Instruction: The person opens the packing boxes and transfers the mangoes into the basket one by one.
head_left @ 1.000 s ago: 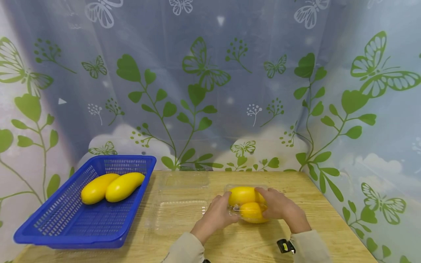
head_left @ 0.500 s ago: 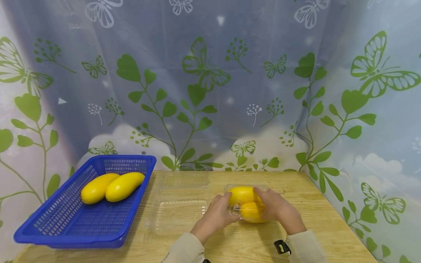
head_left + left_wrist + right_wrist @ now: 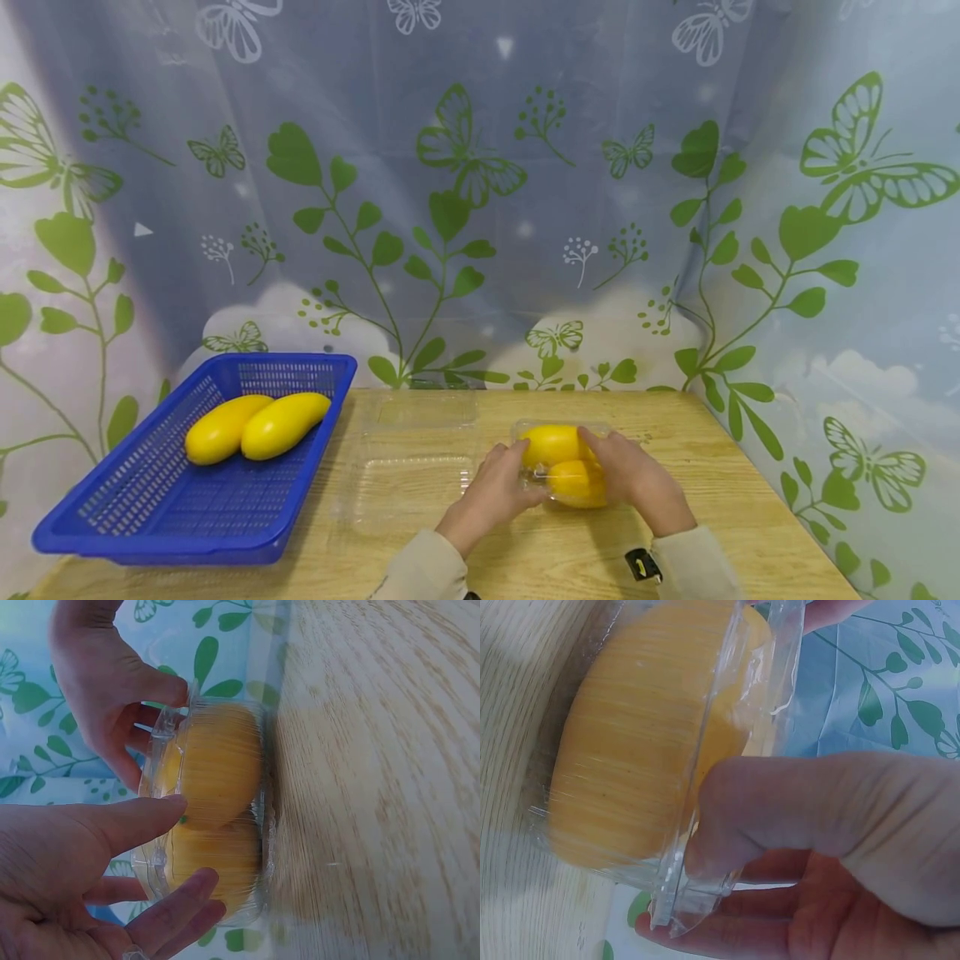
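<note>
Two yellow mangoes, one behind (image 3: 551, 444) and one in front (image 3: 576, 483), lie inside a clear plastic clamshell box (image 3: 712, 697) with its lid down over them. On the box's left side is my left hand (image 3: 491, 492), the thumb on the rim and the fingertips against the side wall in the left wrist view. My right hand (image 3: 637, 479) pinches the opposite rim, thumb on top and fingers beneath the flange, as the right wrist view shows. The box sits on the wooden table.
A blue basket (image 3: 311, 483) at the left holds two more mangoes (image 3: 285, 427). Between the basket and my hands lies a second clear clamshell box (image 3: 412, 483), spread open. A printed curtain (image 3: 480, 250) hangs behind the wooden table (image 3: 525, 558).
Over the second, my right hand has shifted slightly left along the box's edge. The left hand and the box stay in place.
</note>
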A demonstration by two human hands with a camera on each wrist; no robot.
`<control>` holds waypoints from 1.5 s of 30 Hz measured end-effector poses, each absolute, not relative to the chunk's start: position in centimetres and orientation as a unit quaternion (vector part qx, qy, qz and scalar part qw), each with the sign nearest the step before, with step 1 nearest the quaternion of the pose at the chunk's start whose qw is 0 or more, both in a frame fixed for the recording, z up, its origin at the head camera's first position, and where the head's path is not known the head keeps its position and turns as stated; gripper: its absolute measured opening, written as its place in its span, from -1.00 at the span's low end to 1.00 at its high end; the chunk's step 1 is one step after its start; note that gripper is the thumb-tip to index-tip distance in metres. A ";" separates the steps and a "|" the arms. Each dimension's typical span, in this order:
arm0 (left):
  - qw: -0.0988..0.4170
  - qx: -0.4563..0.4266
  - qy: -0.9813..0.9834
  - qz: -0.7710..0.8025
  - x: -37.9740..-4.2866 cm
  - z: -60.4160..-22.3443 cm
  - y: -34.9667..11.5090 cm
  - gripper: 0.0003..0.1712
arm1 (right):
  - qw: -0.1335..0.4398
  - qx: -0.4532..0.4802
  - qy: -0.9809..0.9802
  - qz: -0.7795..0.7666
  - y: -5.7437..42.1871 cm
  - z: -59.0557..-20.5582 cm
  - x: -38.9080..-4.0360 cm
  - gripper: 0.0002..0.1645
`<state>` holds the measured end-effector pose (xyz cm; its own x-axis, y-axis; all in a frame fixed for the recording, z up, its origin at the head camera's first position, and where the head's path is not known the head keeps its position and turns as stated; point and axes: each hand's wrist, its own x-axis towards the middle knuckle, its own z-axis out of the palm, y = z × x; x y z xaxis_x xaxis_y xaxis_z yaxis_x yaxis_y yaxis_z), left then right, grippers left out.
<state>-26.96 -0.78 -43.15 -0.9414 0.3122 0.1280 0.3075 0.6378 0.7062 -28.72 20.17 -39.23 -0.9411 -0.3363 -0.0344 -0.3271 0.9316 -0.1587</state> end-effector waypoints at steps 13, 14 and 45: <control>0.007 0.170 0.906 0.388 -27.1 -43.2 -0.7 -0.10 | 0.025 -0.165 0.985 -0.045 20.2 -39.6 -28.8 -0.04; 0.007 0.170 0.906 0.387 -27.1 -43.2 -0.7 -0.10 | 0.025 -0.165 0.985 -0.044 20.2 -39.6 -28.8 -0.04; 0.001 0.168 0.913 0.373 -27.1 -43.6 -0.6 -0.10 | -0.031 -0.185 0.982 -0.009 19.6 -39.1 -28.1 -0.20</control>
<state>-27.11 -0.64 -43.62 -0.9437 0.3067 0.1237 0.3056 0.6658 0.6807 -28.15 19.55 -39.05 -0.9299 -0.3622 0.0641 -0.3633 0.9316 -0.0058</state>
